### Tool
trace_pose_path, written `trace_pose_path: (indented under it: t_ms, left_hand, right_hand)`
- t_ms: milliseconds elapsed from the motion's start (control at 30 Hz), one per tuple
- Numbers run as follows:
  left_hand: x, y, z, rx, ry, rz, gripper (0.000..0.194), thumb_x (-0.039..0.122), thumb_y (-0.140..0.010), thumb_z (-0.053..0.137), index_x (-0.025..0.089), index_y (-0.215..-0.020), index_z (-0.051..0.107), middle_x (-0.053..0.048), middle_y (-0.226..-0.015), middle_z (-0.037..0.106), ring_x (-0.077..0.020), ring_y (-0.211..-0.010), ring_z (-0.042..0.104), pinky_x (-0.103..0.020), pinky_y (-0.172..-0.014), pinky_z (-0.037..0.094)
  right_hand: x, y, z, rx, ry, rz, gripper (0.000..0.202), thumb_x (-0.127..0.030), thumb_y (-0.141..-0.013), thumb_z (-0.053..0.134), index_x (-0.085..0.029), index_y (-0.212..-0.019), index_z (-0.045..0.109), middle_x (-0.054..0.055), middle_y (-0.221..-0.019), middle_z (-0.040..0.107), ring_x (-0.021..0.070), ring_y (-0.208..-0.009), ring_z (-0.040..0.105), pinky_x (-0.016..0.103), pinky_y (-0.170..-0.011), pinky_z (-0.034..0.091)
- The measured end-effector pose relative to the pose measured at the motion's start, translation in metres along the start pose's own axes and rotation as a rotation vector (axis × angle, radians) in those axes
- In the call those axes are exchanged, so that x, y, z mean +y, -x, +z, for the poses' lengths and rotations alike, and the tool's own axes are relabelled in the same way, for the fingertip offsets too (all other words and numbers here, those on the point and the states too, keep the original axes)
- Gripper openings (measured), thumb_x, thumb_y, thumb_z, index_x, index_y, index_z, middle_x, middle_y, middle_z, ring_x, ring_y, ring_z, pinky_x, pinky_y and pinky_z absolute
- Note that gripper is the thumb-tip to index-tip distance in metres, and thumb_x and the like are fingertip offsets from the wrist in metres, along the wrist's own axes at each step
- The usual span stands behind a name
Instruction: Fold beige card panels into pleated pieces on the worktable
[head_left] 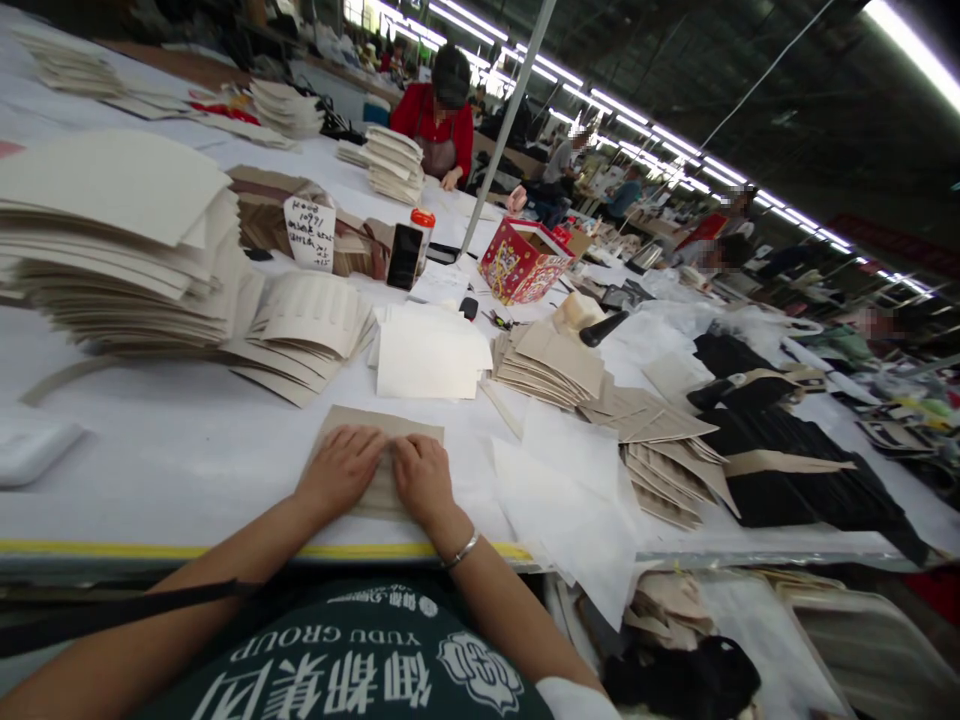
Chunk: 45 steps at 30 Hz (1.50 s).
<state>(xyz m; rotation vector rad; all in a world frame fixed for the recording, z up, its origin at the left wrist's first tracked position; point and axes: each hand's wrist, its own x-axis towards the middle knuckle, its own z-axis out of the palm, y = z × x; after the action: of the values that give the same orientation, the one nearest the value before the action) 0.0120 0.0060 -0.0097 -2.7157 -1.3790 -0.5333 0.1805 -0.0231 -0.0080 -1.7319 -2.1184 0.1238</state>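
A beige-grey panel [382, 500] lies on the white table near its front edge. My left hand [344, 465] rests on the panel's left part, fingers together and bent, pointing away from me. Close beside it, my right hand [422, 476] presses on the right part with curled fingers; a silver bracelet is on that wrist. The fingertips of both hands nearly meet at the panel's middle. Whether anything small is under the fingers is hidden. Beyond the panel sits a stack of white sheets [429, 352].
Tall stacks of pale panels [112, 230] stand at the left. Beige panels [547, 362], thin white sheets [562, 490] and black pieces [795, 450] lie to the right. Farther back are a red box [521, 262], a phone [405, 256], a metal pole [510, 120] and a person in red [435, 125].
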Motion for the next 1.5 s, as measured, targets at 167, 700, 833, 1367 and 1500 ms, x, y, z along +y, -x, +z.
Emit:
trace_pose_path:
  t_ms: [167, 700, 833, 1367, 1500]
  left_hand:
    - [0.001, -0.01, 0.006, -0.075, 0.012, -0.028, 0.025, 0.033, -0.085, 0.049, 0.016, -0.099, 0.062, -0.012, -0.104, 0.063, -0.0263, -0.094, 0.054, -0.039, -0.081, 0.043]
    - [-0.002, -0.023, 0.021, -0.082, 0.093, 0.007, 0.035, 0.025, -0.087, 0.041, 0.013, -0.115, 0.057, -0.014, -0.116, 0.061, -0.0246, -0.109, 0.053, -0.042, -0.097, 0.041]
    - [-0.016, -0.02, 0.017, -0.131, 0.102, -0.032, 0.041, 0.035, -0.087, 0.042, 0.011, -0.115, 0.057, -0.017, -0.12, 0.059, -0.0272, -0.113, 0.051, -0.043, -0.1, 0.038]
    - [-0.029, -0.006, -0.009, -0.131, -0.041, -0.076, 0.044, 0.034, -0.086, 0.033, 0.01, -0.112, 0.06, -0.021, -0.122, 0.057, -0.0333, -0.116, 0.049, -0.05, -0.1, 0.033]
    - [-0.031, 0.002, -0.004, -0.084, -0.067, -0.127, 0.043, 0.03, -0.084, 0.029, 0.015, -0.107, 0.062, -0.016, -0.119, 0.061, -0.0336, -0.115, 0.05, -0.055, -0.103, 0.025]
  right_hand:
    - [0.004, -0.005, 0.005, -0.027, 0.068, 0.02, 0.009, -0.022, -0.084, 0.053, -0.02, -0.09, 0.06, 0.005, -0.094, 0.058, 0.0201, -0.091, 0.047, 0.032, -0.08, 0.036]
    - [0.0, -0.027, 0.006, -0.06, 0.008, 0.004, 0.024, -0.018, -0.087, 0.049, -0.021, -0.109, 0.06, 0.006, -0.104, 0.059, 0.0193, -0.096, 0.048, 0.033, -0.086, 0.036]
    - [0.008, -0.025, 0.005, -0.04, 0.049, 0.029, 0.014, -0.024, -0.086, 0.053, -0.021, -0.097, 0.061, 0.005, -0.1, 0.058, 0.0201, -0.094, 0.047, 0.033, -0.085, 0.037]
    - [0.013, 0.048, -0.031, -0.203, 0.343, -0.1, 0.026, -0.01, -0.081, 0.05, -0.01, -0.106, 0.058, 0.012, -0.098, 0.06, 0.0238, -0.089, 0.051, 0.039, -0.083, 0.042]
    - [0.025, 0.034, -0.056, -0.315, 0.312, -0.088, 0.015, -0.012, -0.081, 0.048, -0.018, -0.088, 0.06, 0.007, -0.089, 0.06, 0.0194, -0.079, 0.057, 0.031, -0.067, 0.047]
